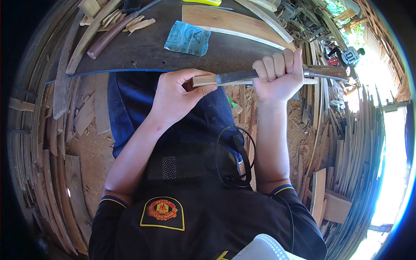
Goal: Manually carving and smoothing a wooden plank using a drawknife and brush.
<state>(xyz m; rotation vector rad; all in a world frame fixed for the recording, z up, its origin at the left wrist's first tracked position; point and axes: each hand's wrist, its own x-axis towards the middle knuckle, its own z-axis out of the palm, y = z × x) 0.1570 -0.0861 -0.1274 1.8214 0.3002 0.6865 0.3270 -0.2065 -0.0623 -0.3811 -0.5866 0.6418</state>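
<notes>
My left hand (180, 93) pinches the left end of a pale wooden stick (203, 81) between thumb and fingers, just beyond the bench's front edge. My right hand (278, 76) is closed round a long tool (234, 76) with a dark metal part and a wooden handle reaching out to the right. The dark part lies along the top of the stick, which continues behind my right hand. Whether those fingers also grip the stick, I cannot tell. A torn piece of blue sandpaper (186, 39) lies on the dark bench above my hands.
The dark bench (130, 52) holds wooden boards (234, 21), offcuts (138, 26), a brown-handled tool (104, 43) and a yellow object (201, 2). Long planks (359, 164) are stacked along both sides, over a dirt floor with scraps. Another person (349, 56) is at the back right.
</notes>
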